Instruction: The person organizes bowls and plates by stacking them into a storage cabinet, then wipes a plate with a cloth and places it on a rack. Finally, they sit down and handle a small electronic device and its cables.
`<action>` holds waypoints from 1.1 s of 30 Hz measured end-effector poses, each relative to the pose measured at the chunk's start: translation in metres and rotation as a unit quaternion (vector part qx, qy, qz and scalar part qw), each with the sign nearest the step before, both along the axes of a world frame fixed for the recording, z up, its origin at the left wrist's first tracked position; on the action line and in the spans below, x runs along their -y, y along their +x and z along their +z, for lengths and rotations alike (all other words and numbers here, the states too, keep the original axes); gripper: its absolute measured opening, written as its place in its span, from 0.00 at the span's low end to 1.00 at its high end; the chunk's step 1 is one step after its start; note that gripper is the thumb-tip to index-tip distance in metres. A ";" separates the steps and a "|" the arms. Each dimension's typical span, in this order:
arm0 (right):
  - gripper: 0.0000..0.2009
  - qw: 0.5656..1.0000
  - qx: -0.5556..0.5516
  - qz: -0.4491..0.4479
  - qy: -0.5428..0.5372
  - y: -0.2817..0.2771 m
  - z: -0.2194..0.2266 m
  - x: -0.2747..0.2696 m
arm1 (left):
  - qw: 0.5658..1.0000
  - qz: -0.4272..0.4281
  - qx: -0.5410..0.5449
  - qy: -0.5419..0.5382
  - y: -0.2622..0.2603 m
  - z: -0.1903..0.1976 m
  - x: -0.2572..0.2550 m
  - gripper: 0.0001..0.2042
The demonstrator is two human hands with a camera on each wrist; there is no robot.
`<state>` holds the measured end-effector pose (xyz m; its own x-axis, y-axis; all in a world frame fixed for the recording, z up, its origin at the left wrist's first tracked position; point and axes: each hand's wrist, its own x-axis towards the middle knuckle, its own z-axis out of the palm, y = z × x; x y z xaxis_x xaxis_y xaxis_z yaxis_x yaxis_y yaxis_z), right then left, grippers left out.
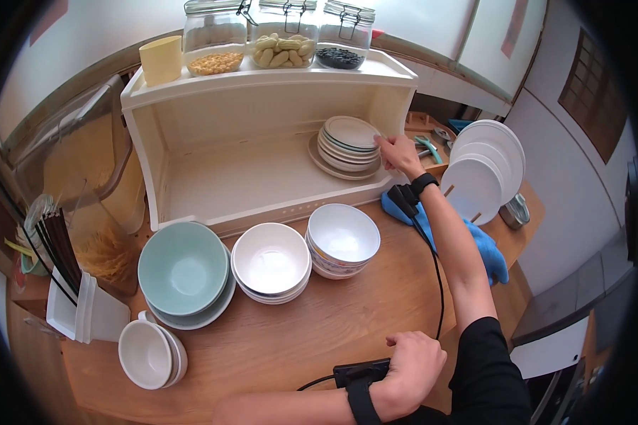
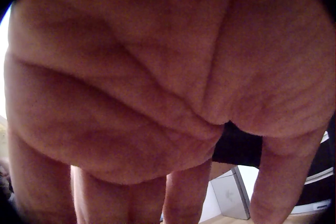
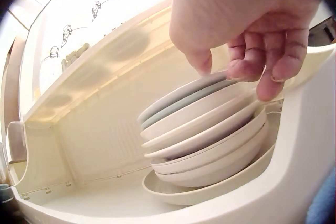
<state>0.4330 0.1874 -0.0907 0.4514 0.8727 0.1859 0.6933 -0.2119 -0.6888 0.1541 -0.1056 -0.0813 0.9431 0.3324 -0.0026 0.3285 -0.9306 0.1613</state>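
Head view: plates (image 1: 345, 146) sit stacked in shelf (image 1: 220, 159), R side; our R hand (image 1: 402, 155) is at their rim, can't tell if fingers grip. L hand (image 1: 413, 368) is loose, holds nothing. We'd guess stiff, slick, breakable, hefty stacked; pinch opp. rims.

- Lower right of the head view: a plain black sleeve (image 1: 488, 375), ending near the elbow.
- Right of centre: the bare right hand (image 1: 400, 154), with a black wristband (image 1: 424, 183), a boxy black camera (image 1: 404, 200) and a thin black cable (image 1: 440, 290).
- Bottom centre: the bare left hand (image 1: 414, 368), with a black strap (image 1: 362, 404), a flat black housing (image 1: 360, 371) and another black cord (image 1: 315, 382).
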 end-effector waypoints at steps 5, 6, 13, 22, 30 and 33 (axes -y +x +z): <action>0.25 0.998 -0.034 -0.010 0.052 -0.008 0.001 0.021 | 0.999 0.009 0.041 0.033 -0.002 -0.009 0.000 0.05; 0.25 0.997 -0.018 0.006 0.080 -0.012 -0.001 0.028 | 0.999 0.008 0.042 0.028 -0.003 -0.008 -0.002 0.05; 0.23 0.983 -0.091 0.115 0.108 -0.050 -0.016 0.097 | 0.998 -0.011 0.022 -0.060 -0.022 0.026 -0.046 0.08; 0.24 0.910 -0.292 0.290 -0.043 -0.084 -0.049 0.152 | 0.969 0.231 0.084 -0.004 -0.061 0.057 -0.121 0.25; 0.29 0.905 -0.326 0.272 -0.018 -0.082 -0.066 0.149 | 0.970 0.221 0.088 0.057 -0.050 0.033 -0.140 0.25; 0.29 0.905 -0.320 0.279 -0.036 -0.080 -0.065 0.150 | 0.972 0.219 0.067 0.054 -0.048 0.029 -0.145 0.20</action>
